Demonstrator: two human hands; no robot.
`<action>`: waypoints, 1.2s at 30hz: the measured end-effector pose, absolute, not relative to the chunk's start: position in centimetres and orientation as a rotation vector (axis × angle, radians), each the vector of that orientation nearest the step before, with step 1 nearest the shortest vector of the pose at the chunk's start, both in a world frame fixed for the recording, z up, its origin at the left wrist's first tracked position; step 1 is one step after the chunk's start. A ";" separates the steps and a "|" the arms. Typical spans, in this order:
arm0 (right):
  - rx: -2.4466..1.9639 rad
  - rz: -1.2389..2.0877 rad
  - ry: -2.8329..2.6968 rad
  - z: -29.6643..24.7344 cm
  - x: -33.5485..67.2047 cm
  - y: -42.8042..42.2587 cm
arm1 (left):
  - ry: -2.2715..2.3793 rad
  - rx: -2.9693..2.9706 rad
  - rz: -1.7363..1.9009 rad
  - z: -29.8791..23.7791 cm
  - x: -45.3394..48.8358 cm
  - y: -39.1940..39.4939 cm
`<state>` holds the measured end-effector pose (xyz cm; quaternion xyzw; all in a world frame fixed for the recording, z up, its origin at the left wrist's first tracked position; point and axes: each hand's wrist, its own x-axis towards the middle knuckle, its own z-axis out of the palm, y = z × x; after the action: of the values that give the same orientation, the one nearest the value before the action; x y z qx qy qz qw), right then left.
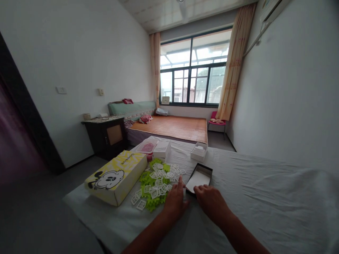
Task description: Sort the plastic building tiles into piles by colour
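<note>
My left hand (pixel 175 202) rests on the white cloth of the table (pixel 265 197), fingers curled with the forefinger stretched toward a heap of small white window-shaped pieces (pixel 161 178) lying over bright green pieces (pixel 148 192). My right hand (pixel 209 199) lies beside it, fingers bent down at the near edge of a shallow black box (pixel 200 177) with a white inside. Whether either hand holds a piece is hidden.
A yellow box with a cartoon mouse (pixel 116 177) lies left of the heap. Behind stand a clear tub with pink contents (pixel 147 146), a white box (pixel 162 149) and a small white box (pixel 199 151). Beyond are a bed (pixel 174 128), a dark cabinet (pixel 106 134) and a pink chair (pixel 217 122).
</note>
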<state>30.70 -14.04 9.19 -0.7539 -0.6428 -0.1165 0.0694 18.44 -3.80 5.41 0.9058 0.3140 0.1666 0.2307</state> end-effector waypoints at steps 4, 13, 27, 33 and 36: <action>-2.317 -0.345 -1.864 7.8 31.6 -14.0 | 0.777 2.558 0.472 6.0 17.7 -3.1; -2.433 -0.307 -1.681 4.6 39.6 -14.4 | 0.605 2.646 0.703 8.1 18.4 -1.0; -2.273 -0.364 -1.656 2.9 53.5 -4.3 | 0.333 2.739 1.075 4.7 19.6 0.6; -2.407 -0.323 -1.642 3.8 55.1 -0.8 | 0.193 2.764 1.174 3.7 20.0 0.9; -2.451 -0.430 -1.594 6.7 51.8 1.4 | 0.161 2.755 1.255 3.8 20.0 0.8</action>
<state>51.77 1.35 6.70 -0.8259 -0.5369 -0.1450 0.0930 19.99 0.80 3.77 0.9073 0.0531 0.4134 0.0549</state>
